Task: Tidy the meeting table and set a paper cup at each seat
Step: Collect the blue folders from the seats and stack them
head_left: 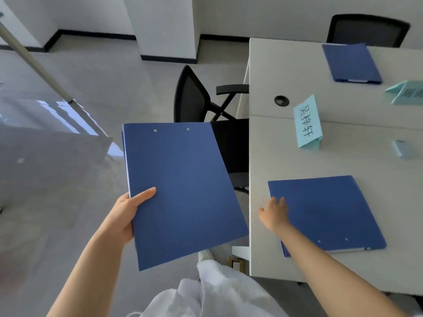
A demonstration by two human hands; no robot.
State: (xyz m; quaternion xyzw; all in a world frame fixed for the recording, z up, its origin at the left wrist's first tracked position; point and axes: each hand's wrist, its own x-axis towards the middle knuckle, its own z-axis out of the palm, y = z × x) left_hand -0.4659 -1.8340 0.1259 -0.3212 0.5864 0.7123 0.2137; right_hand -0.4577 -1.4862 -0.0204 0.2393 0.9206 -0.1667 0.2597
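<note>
A blue folder sits in the centre of the frame, held off the surface over the floor by the left hand, whose thumb lies across the cover while the other fingers are hidden beneath, closed on its left edge. Two small rivets show near its top edge. To the lower right, a second blue folder lies flat on the pale surface near its front corner. The right hand rests on this folder's left edge, fingers spread loosely and flat, not gripping anything.

Above that folder, in the right middle of the frame, a light blue folded name card stands on the surface with handwritten characters on it. Just beside it to the upper left is a round black cable hole. A second pale blue folded card is at the right edge, and a third blue folder lies at the upper right, before a black chair back. Another black chair stands at the surface's left side, in the upper middle. No paper cup can be made out on the surface.
</note>
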